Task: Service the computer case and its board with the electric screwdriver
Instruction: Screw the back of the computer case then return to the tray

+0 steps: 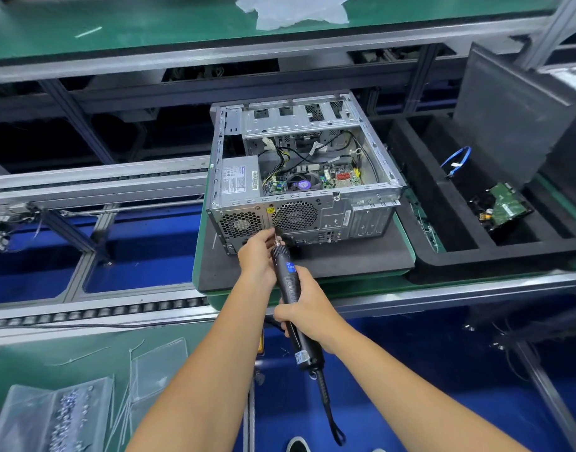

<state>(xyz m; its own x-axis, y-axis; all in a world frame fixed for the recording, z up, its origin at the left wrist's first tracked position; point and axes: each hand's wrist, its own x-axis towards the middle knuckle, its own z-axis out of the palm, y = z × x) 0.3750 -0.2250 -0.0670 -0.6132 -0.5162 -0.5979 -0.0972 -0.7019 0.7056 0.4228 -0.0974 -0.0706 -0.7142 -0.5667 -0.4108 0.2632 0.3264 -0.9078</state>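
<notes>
Just beyond the left hand (258,252), which pinches the bit to steady it, stands the computer case (299,177); the right hand (307,308) grips the screwdriver (291,288) behind.

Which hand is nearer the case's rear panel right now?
Left. The left hand pinches the screwdriver's bit against the rear panel; the right hand grips the electric screwdriver farther back.

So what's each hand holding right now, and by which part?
The right hand grips the electric screwdriver around the middle of its black body. The left hand pinches its front end by the bit, at the rear panel of the computer case.
</notes>
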